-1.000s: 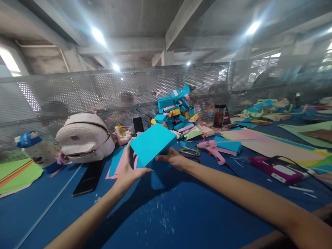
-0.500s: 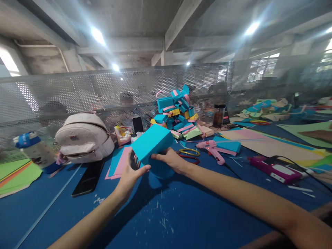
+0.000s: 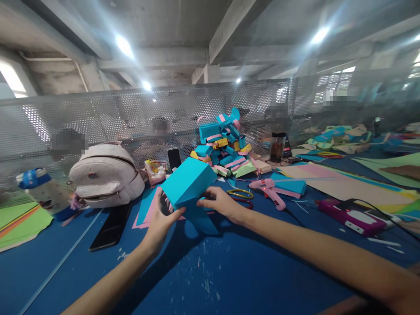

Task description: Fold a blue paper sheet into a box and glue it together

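Note:
A blue paper box (image 3: 188, 181) is held up above the blue table, tilted, with a loose flap (image 3: 201, 220) hanging from its lower side. My left hand (image 3: 163, 218) grips its left side, thumb on the near edge and fingers behind it. At the right side my right hand (image 3: 221, 203) pinches the paper near the flap's top; its fingertips are partly hidden. Behind my right hand lie scissors (image 3: 241, 193) with yellow and red handles. A pink glue gun (image 3: 269, 191) rests to the right of them.
A pile of blue, pink and yellow paper boxes (image 3: 226, 144) stands at the back. On the left are a white backpack (image 3: 106, 175), a bottle (image 3: 47, 192) and a black phone (image 3: 110, 227). A purple device (image 3: 352, 216) and coloured sheets (image 3: 344, 181) lie right. A perforated metal screen (image 3: 131, 109) runs behind.
The box has turned and shifted slightly left. Its lower flap now hangs further out and down. My right hand has moved slightly right along the paper.

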A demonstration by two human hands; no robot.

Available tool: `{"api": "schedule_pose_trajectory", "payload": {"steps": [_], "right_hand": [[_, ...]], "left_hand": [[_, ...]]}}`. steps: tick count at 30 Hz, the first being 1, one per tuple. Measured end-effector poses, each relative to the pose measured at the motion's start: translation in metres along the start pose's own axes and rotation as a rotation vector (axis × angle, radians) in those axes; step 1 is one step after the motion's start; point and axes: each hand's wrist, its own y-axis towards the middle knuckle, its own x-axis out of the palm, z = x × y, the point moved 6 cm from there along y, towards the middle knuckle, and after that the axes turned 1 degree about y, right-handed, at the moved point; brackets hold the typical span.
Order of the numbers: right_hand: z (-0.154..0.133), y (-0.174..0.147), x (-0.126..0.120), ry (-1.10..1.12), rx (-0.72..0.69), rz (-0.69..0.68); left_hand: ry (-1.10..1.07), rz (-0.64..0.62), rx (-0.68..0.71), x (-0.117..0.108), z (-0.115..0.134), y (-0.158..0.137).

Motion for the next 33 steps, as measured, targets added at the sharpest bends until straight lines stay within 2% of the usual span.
{"api": "schedule_pose_trajectory", "payload": {"steps": [5, 7, 9, 11, 14, 16, 17, 21, 23, 26, 29, 33], "right_hand": [[-0.01, -0.034, -0.024, -0.122, 0.029, 0.002], [-0.011, -0.053, -0.043, -0.237, 0.094, 0.007], [-0.012, -0.075, -0.072, -0.403, 0.14, 0.065], [-0.012, -0.1, -0.113, -0.553, 0.191, 0.237], [-0.012, -0.137, -0.178, -0.605, 0.221, 0.61], [-0.007, -0.152, -0.208, -0.632, 0.252, 0.756], [-0.002, -0.153, -0.217, -0.624, 0.278, 0.754], [0.02, -0.133, -0.217, -0.619, 0.341, 0.481], [0.03, -0.121, -0.214, -0.659, 0.391, 0.405], [0.037, -0.11, -0.216, -0.675, 0.458, 0.432], [0.027, -0.103, -0.212, -0.635, 0.414, 0.466], [-0.009, -0.094, -0.179, -0.572, 0.285, 0.444]], "left_hand": [[-0.034, 0.034, -0.038, -0.001, 0.0, 0.0], [-0.056, 0.072, -0.061, -0.002, 0.002, 0.001], [-0.058, 0.104, -0.069, -0.004, 0.005, 0.002], [-0.051, 0.121, -0.053, -0.005, 0.008, 0.003], [-0.037, 0.124, -0.031, -0.007, 0.009, 0.006], [-0.038, 0.129, -0.017, -0.008, 0.007, 0.007], [-0.04, 0.133, -0.012, -0.008, 0.006, 0.007], [-0.032, 0.145, -0.009, -0.006, 0.006, 0.005], [-0.029, 0.154, -0.009, -0.004, 0.008, 0.003], [-0.02, 0.18, -0.016, -0.003, 0.011, 0.001], [-0.001, 0.215, -0.036, -0.005, 0.012, -0.001], [0.01, 0.242, -0.057, -0.008, 0.008, -0.002]]}}
